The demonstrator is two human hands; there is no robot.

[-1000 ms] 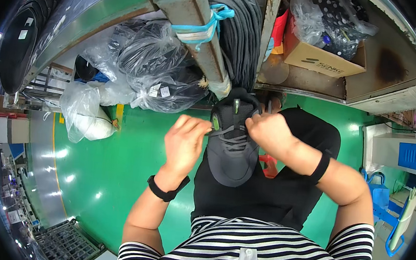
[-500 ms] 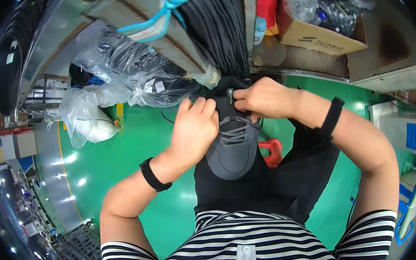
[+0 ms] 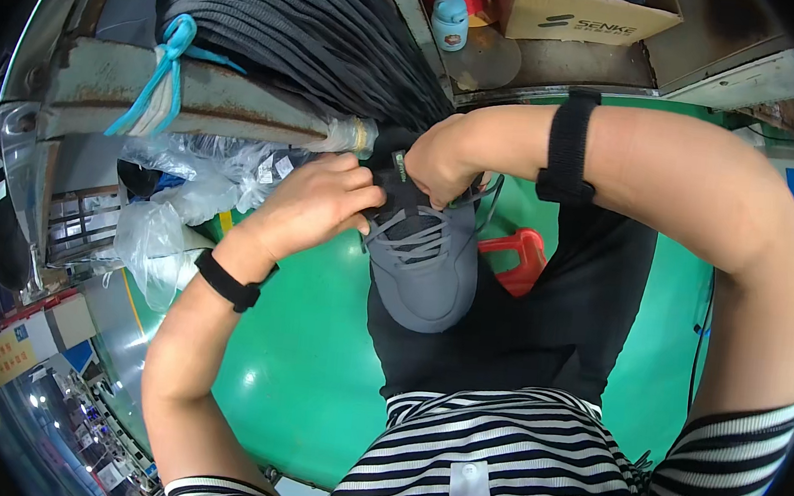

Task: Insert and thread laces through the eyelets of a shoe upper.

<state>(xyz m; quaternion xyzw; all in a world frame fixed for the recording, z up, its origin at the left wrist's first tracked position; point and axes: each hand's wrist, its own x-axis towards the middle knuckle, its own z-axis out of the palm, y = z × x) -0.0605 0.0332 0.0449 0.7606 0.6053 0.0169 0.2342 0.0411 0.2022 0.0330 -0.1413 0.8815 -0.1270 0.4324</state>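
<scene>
A grey shoe [image 3: 426, 293] points its toe toward me above my black-trousered lap. Grey shoelace [image 3: 416, 245] crosses its front in several rows, below the dark tongue with its small green-edged label [image 3: 399, 165]. My left hand [image 3: 321, 199] is at the left row of eyelets, thumb and fingers pinched on the shoelace. On the opposite side, my right hand [image 3: 438, 162] is bent over the upper eyelets beside the tongue. Its fingers are closed with the tips pressed against the shoe, and what they hold is hidden. A dark loop hangs right of the shoe.
A thick bundle of dark grey laces [image 3: 294, 26] hangs over a rusty metal bar [image 3: 193, 98] tied with a blue cord [image 3: 169, 63]. Behind stand a light-blue bottle [image 3: 450, 23] and a cardboard box [image 3: 587, 17]. Clear plastic bags [image 3: 157, 236] lie left; a red stool [image 3: 516, 258] is below.
My left hand has moved left, to the side of the shoe. My right hand has shifted left and turned down over the eyelets. The whole view has swung, showing more of the lace bundle.
</scene>
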